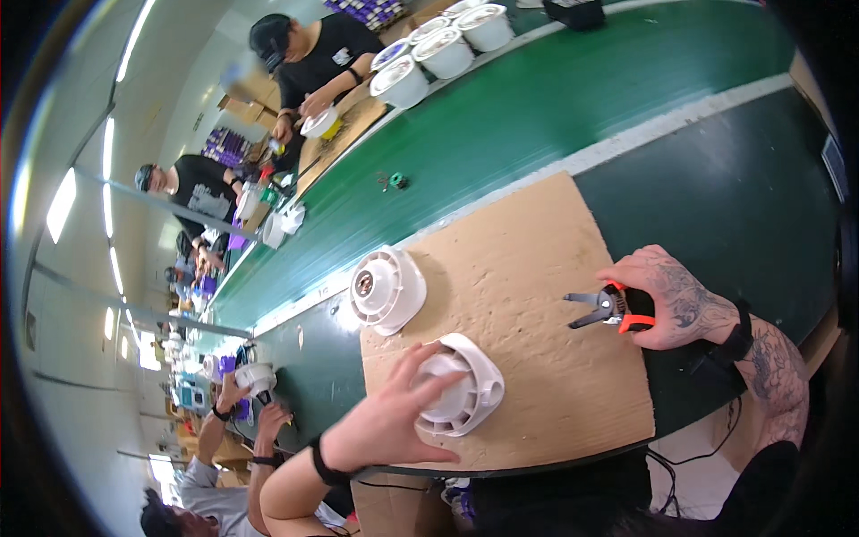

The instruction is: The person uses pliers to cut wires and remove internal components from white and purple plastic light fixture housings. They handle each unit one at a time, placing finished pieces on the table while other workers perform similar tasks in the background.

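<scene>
A white round plastic housing (465, 387) lies near the front edge of a brown cardboard sheet (537, 268) on the counter (716, 206), and the left hand (394, 421) rests on top of it, fingers spread over its dome, its grip laid over the part rather than clenched around it. Just beyond it, toward the far left corner of the cardboard, sits a second white round housing (386, 289), apart from the first, with a dark centre facing up and ribbed sides. Across the cardboard to the right, well apart from both housings, the right hand (667, 300) holds a pair of cutting pliers with orange handles (608, 309); its grip is closed around the handles, and the dark metal jaws point left, slightly parted, above the cardboard. The cardboard lies on the dark green counter, which has a pale stripe running along it and a brighter green belt (537, 107) beyond. On that belt lies a small green object (396, 182), alone. Farther along, white round tubs (438, 49) stand in a cluster. Other people in black shirts work on the far side, one handling a white part (319, 123), and a person at lower left holds another white part (255, 378).
</scene>
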`<act>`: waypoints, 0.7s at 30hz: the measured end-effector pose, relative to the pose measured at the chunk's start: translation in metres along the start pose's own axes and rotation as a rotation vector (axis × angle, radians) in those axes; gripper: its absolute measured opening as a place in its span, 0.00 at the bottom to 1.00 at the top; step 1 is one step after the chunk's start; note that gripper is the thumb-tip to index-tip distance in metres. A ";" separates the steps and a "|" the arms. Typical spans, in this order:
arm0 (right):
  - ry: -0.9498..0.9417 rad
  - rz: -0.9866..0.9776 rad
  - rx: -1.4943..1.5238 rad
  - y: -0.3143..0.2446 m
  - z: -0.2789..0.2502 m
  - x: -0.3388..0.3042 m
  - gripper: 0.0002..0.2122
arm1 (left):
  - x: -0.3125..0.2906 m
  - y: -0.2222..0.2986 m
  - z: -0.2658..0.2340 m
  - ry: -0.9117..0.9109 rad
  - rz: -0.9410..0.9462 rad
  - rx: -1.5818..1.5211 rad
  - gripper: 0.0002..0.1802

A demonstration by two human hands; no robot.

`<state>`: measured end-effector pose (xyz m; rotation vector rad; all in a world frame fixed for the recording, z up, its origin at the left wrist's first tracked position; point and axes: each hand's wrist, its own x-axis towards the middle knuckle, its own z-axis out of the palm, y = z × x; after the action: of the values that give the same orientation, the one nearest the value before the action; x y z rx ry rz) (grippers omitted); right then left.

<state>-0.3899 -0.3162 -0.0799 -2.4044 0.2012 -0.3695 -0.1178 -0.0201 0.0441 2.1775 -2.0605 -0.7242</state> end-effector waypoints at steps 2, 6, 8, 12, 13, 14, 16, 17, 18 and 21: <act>0.033 -0.003 -0.020 0.001 0.002 0.000 0.34 | -0.018 -0.008 0.022 0.113 0.004 0.117 0.47; 0.054 -0.018 -0.038 0.007 0.006 -0.002 0.36 | -0.047 -0.015 0.017 0.230 -0.053 -0.010 0.42; 0.059 0.002 -0.056 0.001 0.004 -0.003 0.35 | -0.066 -0.021 -0.007 0.260 -0.101 -0.078 0.40; 0.035 0.060 -0.068 -0.009 0.003 -0.001 0.35 | -0.096 -0.066 -0.049 0.345 -0.291 0.037 0.39; 0.043 0.054 -0.069 -0.009 0.005 0.000 0.35 | -0.097 -0.086 -0.055 0.363 -0.353 0.069 0.39; 0.054 0.049 -0.083 -0.011 0.004 -0.002 0.35 | -0.096 -0.113 -0.056 0.422 -0.374 0.143 0.40; 0.070 0.033 -0.113 -0.011 0.002 -0.002 0.35 | -0.084 -0.165 -0.066 0.460 -0.383 0.181 0.44; 0.082 0.009 -0.118 -0.008 0.006 -0.002 0.35 | -0.077 -0.191 -0.067 0.485 -0.387 0.194 0.43; 0.100 -0.007 -0.134 -0.006 0.006 -0.005 0.34 | -0.064 -0.220 -0.067 0.514 -0.377 0.202 0.42; 0.083 -0.016 -0.131 -0.007 0.007 0.000 0.34 | -0.028 -0.301 -0.056 0.578 -0.418 0.162 0.47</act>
<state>-0.3872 -0.3071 -0.0804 -2.5230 0.2509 -0.4774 0.1830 0.0234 -0.0045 2.5372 -1.4380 0.0808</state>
